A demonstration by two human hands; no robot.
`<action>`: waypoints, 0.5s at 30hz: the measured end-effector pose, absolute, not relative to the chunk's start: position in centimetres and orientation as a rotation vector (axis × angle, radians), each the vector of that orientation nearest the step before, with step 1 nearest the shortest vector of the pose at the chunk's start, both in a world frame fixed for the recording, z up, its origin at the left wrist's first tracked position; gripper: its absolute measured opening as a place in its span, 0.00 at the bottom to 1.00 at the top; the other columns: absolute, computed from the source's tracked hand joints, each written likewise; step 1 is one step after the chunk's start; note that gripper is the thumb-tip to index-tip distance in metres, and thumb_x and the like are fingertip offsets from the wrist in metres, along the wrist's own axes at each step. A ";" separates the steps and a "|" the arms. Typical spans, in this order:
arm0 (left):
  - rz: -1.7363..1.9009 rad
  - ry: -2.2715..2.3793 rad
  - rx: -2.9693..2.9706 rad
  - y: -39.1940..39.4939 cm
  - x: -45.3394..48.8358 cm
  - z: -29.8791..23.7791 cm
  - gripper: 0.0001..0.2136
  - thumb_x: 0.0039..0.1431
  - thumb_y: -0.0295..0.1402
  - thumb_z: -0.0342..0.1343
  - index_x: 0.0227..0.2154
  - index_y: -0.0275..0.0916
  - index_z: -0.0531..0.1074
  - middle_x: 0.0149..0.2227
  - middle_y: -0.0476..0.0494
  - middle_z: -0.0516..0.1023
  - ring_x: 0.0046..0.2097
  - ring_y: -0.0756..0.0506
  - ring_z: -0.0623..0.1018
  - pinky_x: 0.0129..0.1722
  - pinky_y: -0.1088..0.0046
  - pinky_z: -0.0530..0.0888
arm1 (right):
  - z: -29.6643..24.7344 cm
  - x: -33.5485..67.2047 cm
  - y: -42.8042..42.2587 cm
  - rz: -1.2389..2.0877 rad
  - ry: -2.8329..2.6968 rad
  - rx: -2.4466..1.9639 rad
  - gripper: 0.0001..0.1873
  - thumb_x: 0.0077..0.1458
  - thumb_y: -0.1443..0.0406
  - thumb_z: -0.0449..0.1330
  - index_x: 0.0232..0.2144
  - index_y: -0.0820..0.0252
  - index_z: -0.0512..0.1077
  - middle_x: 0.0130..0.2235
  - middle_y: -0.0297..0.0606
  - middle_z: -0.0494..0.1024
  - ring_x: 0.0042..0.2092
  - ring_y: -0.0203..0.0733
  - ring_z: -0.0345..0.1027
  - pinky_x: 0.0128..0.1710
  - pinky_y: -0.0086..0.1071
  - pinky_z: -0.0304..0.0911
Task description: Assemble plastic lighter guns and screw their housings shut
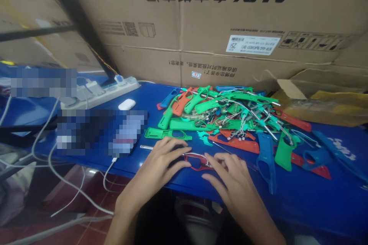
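A red plastic lighter housing [197, 159] lies across the front of the blue table, between my two hands. My left hand [166, 157] is closed on its left end, thumb below and fingers above. A metal tube [146, 147] sticks out to the left from under that hand. At the housing's right end, my right hand [228, 172] has its fingers bent over the part, with the index fingertip on its upper edge. Thin white wire shows along the top of the housing. My right palm and fingers hide the rest of it. A green lighter housing [168, 134] lies just beyond my left hand.
Behind my hands is a heap of green, red and blue lighter housings [181, 124] with metal tubes and wires. Blue housings [266, 157] lie to the right. On the left are a power strip [106, 93], a white case [127, 104] and cables. Large cardboard boxes [201, 19] stand behind.
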State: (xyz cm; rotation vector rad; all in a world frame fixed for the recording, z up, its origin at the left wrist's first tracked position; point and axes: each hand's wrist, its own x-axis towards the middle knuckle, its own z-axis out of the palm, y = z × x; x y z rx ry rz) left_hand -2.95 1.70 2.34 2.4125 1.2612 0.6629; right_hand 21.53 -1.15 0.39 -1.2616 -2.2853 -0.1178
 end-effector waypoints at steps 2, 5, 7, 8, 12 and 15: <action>0.669 1.234 2.426 1.7 -2.9 2.3 0.15 0.72 0.38 0.54 0.58 0.48 0.73 0.56 0.45 0.74 0.56 0.42 0.71 0.57 0.59 0.67 | 0.4 21.5 -1.1 -0.099 -2.277 -1.273 0.23 0.73 0.54 0.47 0.57 0.57 0.74 0.43 0.42 0.77 0.42 0.45 0.72 0.40 0.39 0.62; 0.680 1.194 2.437 1.7 -2.9 2.3 0.13 0.73 0.36 0.53 0.56 0.48 0.73 0.55 0.46 0.75 0.54 0.42 0.72 0.55 0.60 0.67 | 0.2 21.6 -1.2 -0.065 -2.268 -1.281 0.21 0.73 0.56 0.47 0.57 0.56 0.73 0.43 0.41 0.77 0.43 0.44 0.71 0.41 0.39 0.60; 0.691 1.186 2.435 1.7 -3.0 2.3 0.12 0.73 0.36 0.53 0.56 0.48 0.73 0.54 0.46 0.75 0.54 0.42 0.72 0.55 0.60 0.67 | 0.1 21.5 -1.2 -0.045 -2.268 -1.284 0.21 0.73 0.56 0.48 0.57 0.56 0.73 0.43 0.41 0.77 0.43 0.45 0.71 0.42 0.39 0.59; 0.695 1.193 2.429 1.7 -3.0 2.2 0.13 0.73 0.36 0.54 0.56 0.48 0.73 0.54 0.46 0.75 0.54 0.42 0.72 0.55 0.60 0.66 | 0.0 21.5 -1.3 -0.035 -2.271 -1.286 0.21 0.73 0.56 0.47 0.57 0.55 0.73 0.43 0.41 0.77 0.44 0.45 0.71 0.43 0.40 0.59; 0.672 1.207 2.413 1.6 -2.9 2.1 0.17 0.73 0.36 0.54 0.61 0.50 0.69 0.55 0.46 0.75 0.55 0.42 0.72 0.56 0.59 0.66 | 0.0 21.4 -1.3 0.004 -2.270 -1.309 0.19 0.74 0.58 0.47 0.56 0.53 0.73 0.43 0.41 0.77 0.43 0.44 0.70 0.43 0.40 0.58; 0.656 1.180 2.426 1.7 -2.9 2.2 0.16 0.73 0.35 0.53 0.60 0.50 0.71 0.54 0.46 0.75 0.54 0.42 0.71 0.54 0.60 0.67 | 0.0 21.3 -1.2 -0.003 -2.272 -1.317 0.20 0.75 0.59 0.45 0.56 0.53 0.74 0.43 0.41 0.77 0.41 0.43 0.70 0.42 0.39 0.57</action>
